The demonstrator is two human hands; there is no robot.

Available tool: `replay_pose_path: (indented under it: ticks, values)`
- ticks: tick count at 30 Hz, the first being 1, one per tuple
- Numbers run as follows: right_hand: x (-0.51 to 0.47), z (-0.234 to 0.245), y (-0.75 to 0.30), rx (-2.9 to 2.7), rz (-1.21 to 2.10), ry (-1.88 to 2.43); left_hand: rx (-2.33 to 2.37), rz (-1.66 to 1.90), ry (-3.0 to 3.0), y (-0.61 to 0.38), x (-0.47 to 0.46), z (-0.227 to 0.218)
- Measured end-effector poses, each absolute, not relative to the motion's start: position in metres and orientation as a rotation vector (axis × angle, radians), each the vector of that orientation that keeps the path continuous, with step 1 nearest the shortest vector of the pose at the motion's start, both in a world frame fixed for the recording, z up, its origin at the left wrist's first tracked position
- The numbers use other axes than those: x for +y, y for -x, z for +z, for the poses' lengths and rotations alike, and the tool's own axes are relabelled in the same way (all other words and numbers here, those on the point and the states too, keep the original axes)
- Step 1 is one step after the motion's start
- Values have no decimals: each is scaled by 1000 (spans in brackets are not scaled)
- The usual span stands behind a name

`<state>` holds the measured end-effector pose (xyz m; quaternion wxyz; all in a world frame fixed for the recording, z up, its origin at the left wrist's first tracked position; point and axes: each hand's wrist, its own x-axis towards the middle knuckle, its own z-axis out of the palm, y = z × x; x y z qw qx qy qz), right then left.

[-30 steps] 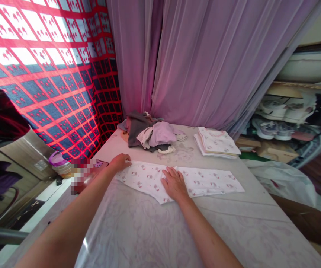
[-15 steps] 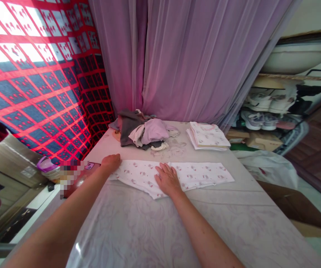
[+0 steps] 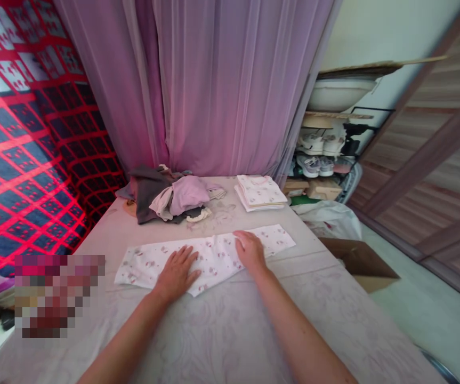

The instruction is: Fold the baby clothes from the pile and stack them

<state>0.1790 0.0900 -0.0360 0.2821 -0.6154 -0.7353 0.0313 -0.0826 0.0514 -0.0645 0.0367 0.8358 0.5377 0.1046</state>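
Observation:
A long folded white garment with small pink prints [image 3: 203, 261] lies flat on a pale patterned sheet [image 3: 230, 336]. My left hand [image 3: 177, 274] rests palm down on its lower left part, fingers spread. My right hand [image 3: 250, 252] lies palm down across its upper edge, near the middle. Neither hand grips the cloth. Behind it sits a loose heap of grey, lilac and white clothes [image 3: 169, 194]. To the right of the heap is a neat stack of folded white printed clothes [image 3: 259, 192].
A pixelated patch [image 3: 59, 296] covers something at the sheet's left side. Sheer lilac curtains [image 3: 214, 90] hang behind, and a red-and-blue patterned cloth [image 3: 22, 160] hangs left. At right are a shoe rack [image 3: 317, 152], a white plastic bag [image 3: 329, 221] and a cardboard box [image 3: 360, 261].
The view has swung left, shifting everything across the frame. My left hand has moved from the garment's far end to its lower left part. My right hand has moved to its upper edge.

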Motion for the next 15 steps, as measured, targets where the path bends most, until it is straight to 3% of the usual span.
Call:
replay_pose_path:
  ticks: [7,15]
  values:
    - [91,-43,-308,-1366,-142,2442,1650,381,-2502,70,41,-53]
    - [89,-52,-315,-1363,-112,2410,1551,440,-2428,33,21,-40]
